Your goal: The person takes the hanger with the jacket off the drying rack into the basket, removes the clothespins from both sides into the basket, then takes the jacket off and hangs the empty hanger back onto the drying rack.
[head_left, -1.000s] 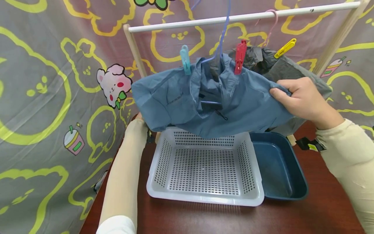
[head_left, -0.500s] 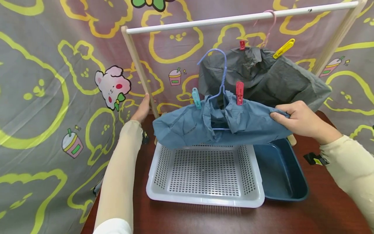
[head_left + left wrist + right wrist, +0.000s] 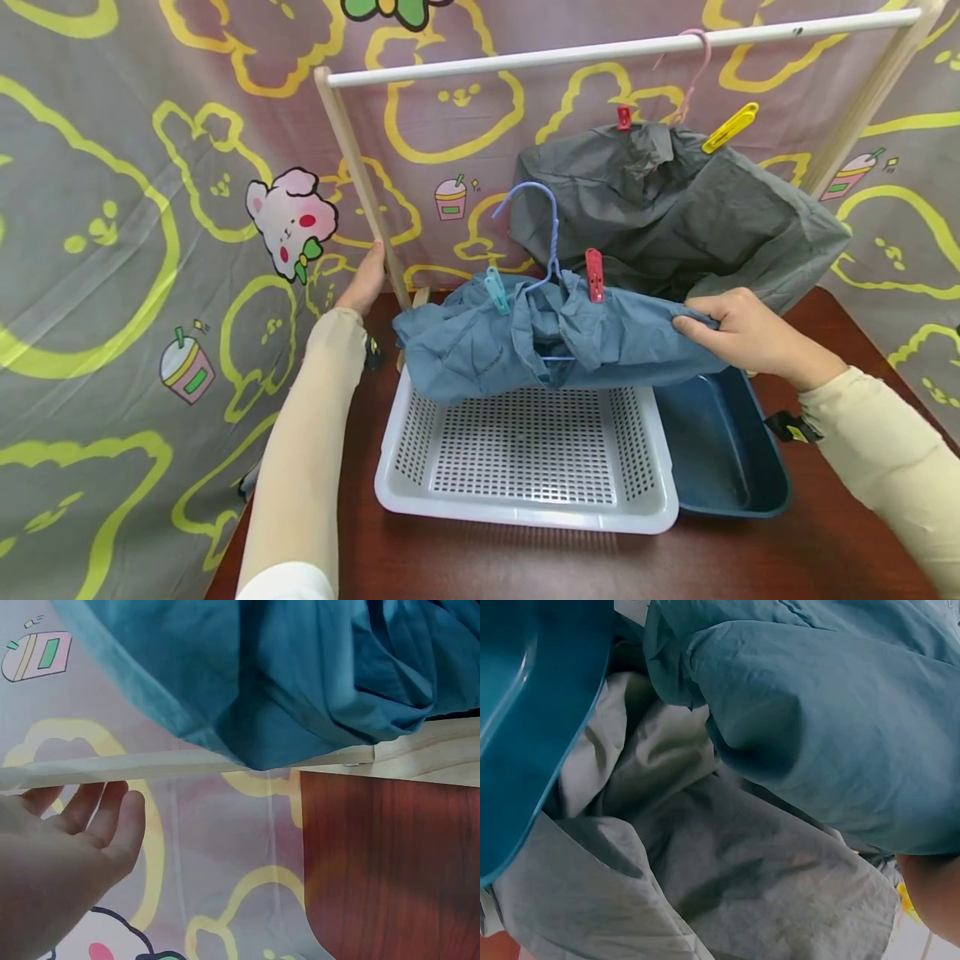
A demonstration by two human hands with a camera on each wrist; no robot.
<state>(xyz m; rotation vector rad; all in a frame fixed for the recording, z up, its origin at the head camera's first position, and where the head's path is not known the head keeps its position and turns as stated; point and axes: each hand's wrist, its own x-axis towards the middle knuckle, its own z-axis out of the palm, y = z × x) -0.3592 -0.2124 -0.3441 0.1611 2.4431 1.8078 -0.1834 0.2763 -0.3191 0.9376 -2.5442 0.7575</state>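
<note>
A blue jacket (image 3: 465, 350) hangs crumpled on a purple hanger (image 3: 554, 221), with a light-blue clothespin (image 3: 496, 289) and a red clothespin (image 3: 594, 275) on it. The hanger's hook stands free, below the rack's white rod (image 3: 517, 58). My right hand (image 3: 742, 329) pinches the jacket's right end between thumb and fingers; in the right wrist view the blue cloth (image 3: 840, 735) covers most of that hand. My left hand (image 3: 365, 277) is at the rack's left wooden post (image 3: 358, 179), its relaxed fingers (image 3: 112, 817) touching the post's edge.
A grey garment (image 3: 697, 200) hangs behind on a pink hanger (image 3: 693, 71), with a yellow clothespin (image 3: 730, 127) and another red one. Below the jacket stands a light-grey perforated basket (image 3: 528, 521), with a dark-blue basin (image 3: 776, 492) beside it on the brown table (image 3: 487, 567).
The purple hanger has come off the rod, and the jacket has dropped lower, toward the basket. My left hand has come out from behind the jacket to the wooden post.
</note>
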